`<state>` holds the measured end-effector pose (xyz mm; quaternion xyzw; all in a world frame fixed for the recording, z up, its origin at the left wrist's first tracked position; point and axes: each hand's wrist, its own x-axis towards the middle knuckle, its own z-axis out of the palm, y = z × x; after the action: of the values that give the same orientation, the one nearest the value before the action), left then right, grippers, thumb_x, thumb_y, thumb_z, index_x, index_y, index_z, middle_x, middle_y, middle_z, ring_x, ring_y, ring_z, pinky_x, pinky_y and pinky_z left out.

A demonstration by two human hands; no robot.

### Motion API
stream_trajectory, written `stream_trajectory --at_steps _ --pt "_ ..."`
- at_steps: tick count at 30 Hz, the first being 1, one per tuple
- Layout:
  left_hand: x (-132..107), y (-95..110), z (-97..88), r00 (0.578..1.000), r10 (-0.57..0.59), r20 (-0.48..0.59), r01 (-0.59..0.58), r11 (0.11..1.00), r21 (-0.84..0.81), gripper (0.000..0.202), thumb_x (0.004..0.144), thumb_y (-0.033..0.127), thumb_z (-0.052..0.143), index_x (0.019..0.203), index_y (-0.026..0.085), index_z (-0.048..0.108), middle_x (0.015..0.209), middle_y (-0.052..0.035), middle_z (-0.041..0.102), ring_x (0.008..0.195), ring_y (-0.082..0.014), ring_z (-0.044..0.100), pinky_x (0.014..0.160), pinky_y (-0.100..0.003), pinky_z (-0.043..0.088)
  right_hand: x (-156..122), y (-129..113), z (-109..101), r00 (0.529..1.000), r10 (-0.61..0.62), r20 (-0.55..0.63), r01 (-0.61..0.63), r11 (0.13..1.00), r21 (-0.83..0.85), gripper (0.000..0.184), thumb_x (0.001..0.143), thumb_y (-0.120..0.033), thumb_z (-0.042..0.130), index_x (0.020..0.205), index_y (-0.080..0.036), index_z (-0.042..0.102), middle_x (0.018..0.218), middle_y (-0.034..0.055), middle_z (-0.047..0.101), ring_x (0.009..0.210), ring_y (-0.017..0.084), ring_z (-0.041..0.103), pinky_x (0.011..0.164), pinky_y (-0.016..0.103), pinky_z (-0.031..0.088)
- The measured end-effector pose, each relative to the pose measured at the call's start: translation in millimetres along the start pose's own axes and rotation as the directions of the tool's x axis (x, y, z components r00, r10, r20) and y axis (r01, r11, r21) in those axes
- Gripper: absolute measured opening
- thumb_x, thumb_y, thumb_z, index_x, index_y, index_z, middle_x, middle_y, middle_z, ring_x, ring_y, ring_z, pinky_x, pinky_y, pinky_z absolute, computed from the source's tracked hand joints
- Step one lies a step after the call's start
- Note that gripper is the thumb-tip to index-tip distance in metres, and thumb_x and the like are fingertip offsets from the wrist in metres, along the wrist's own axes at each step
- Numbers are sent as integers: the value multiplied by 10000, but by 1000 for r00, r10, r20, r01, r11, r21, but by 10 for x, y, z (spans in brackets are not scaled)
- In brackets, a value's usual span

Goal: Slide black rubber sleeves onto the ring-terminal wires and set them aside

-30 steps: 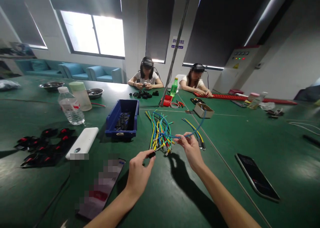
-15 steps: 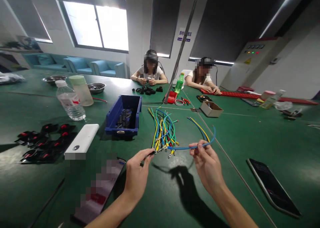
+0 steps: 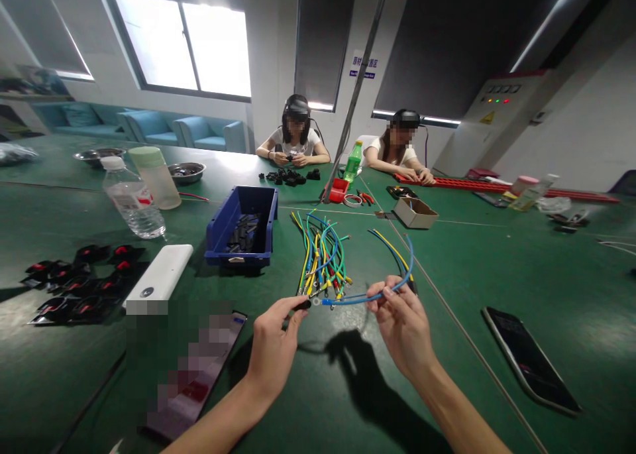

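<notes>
My left hand (image 3: pixel 276 341) pinches a small black piece (image 3: pixel 303 304), probably a sleeve, though most of it is hidden by the fingers. In my right hand (image 3: pixel 403 328) is a blue wire (image 3: pixel 348 301), its far end curving up past the fingers. The wire's ring terminal (image 3: pixel 317 301) points left, close to the black piece; I cannot tell if they touch. Behind both hands lies a pile of coloured wires (image 3: pixel 320 255) with ring terminals. A yellow wire (image 3: pixel 392 245) lies with others beyond my right hand.
A blue bin (image 3: pixel 241 232) holds black pieces. Left of it stand a water bottle (image 3: pixel 134 202) and a white power bank (image 3: pixel 161 275). A phone (image 3: pixel 529 358) lies at right. Across the table, two people (image 3: pixel 295 136) work near a metal pole (image 3: pixel 358 83) and a small box (image 3: pixel 416 213).
My right hand has brought the blue wire left and slightly down, so its ring terminal is nearer the black piece. More of the black piece shows in my left hand. The view has shifted slightly.
</notes>
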<state>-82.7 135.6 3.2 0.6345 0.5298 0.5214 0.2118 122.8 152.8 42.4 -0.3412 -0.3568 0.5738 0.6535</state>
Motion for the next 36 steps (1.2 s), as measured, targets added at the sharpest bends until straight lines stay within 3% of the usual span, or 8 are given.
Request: stream_trajectory --at_steps 11,20,24,28,32,36 --pt "4 -27 -10 997 67 32 -68 997 32 232 858 147 525 1012 223 681 999 -53 688 931 -190 646 839 -317 534 7 50 -22 999 -17 43 18 1000 -15 169 799 -234 643 879 -230 493 760 13 638 627 112 522 619 210 428" --pt "0 -29 -14 990 129 58 -133 988 84 238 858 137 530 1002 232 693 968 -55 671 898 -185 632 814 -305 526 1 26 -11 998 -22 61 27 996 -86 183 794 -262 646 874 -233 484 755 11 641 614 125 528 602 234 416" --pt "-8 -22 -14 983 138 121 -152 981 118 250 866 126 513 1017 225 686 966 -54 663 899 -183 622 815 -314 520 14 10 -13 994 -32 102 46 990 -131 182 794 -283 651 857 -228 488 761 17 652 613 131 527 608 250 413" --pt "-11 -4 -18 974 133 182 -156 980 123 256 867 100 506 1023 216 673 976 -45 656 908 -176 612 820 -314 512 38 13 -28 989 -15 150 39 987 -154 166 817 -291 638 864 -224 494 770 20 660 626 131 536 622 258 414" --pt "-2 -20 -17 975 146 170 -168 978 122 241 869 100 518 1027 209 663 978 -42 650 911 -172 605 825 -313 504 52 19 -38 989 12 151 17 982 -187 177 830 -300 637 884 -223 487 809 21 674 654 130 570 666 267 431" --pt "5 -42 -13 968 205 143 -225 964 141 230 870 95 522 1030 193 655 958 -47 642 890 -172 599 807 -312 501 78 8 -46 989 105 106 -81 974 -209 240 808 -327 669 904 -217 479 817 31 687 649 141 616 665 277 453"
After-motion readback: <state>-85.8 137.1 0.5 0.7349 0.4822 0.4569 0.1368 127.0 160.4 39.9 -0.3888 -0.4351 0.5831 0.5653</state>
